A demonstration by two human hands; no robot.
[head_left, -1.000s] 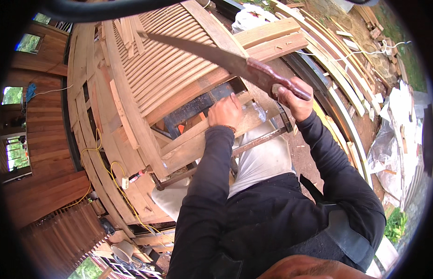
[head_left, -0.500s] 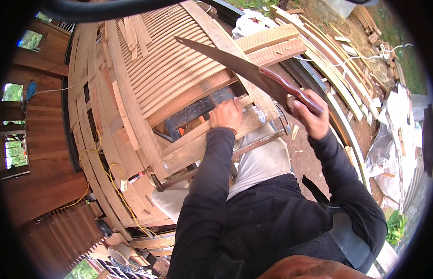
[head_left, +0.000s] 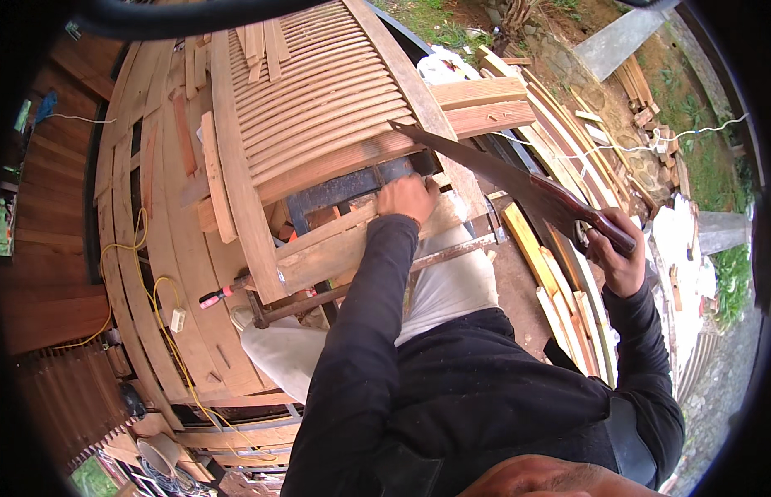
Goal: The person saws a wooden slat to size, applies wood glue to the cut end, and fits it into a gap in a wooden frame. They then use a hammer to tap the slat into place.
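Note:
My right hand (head_left: 619, 253) grips the dark wooden handle of a long machete (head_left: 493, 170), held up at the right with the blade pointing left over the wood. My left hand (head_left: 406, 199) presses down on a pale wooden plank (head_left: 336, 248) that lies across a metal clamp frame. Behind the plank stands a slatted wooden shutter panel (head_left: 319, 99). The blade hangs above the plank's right end, apart from it.
A stack of planks (head_left: 485, 103) lies behind the shutter. Loose wooden strips (head_left: 551, 282) lie on the ground at the right. A yellow cable (head_left: 145, 282) and a white plug run over the wooden boards at the left. A red-handled tool (head_left: 216, 296) lies near the clamp bar.
My right hand has drawn the machete to the right and lower, away from the shutter. My left hand has stayed on the plank.

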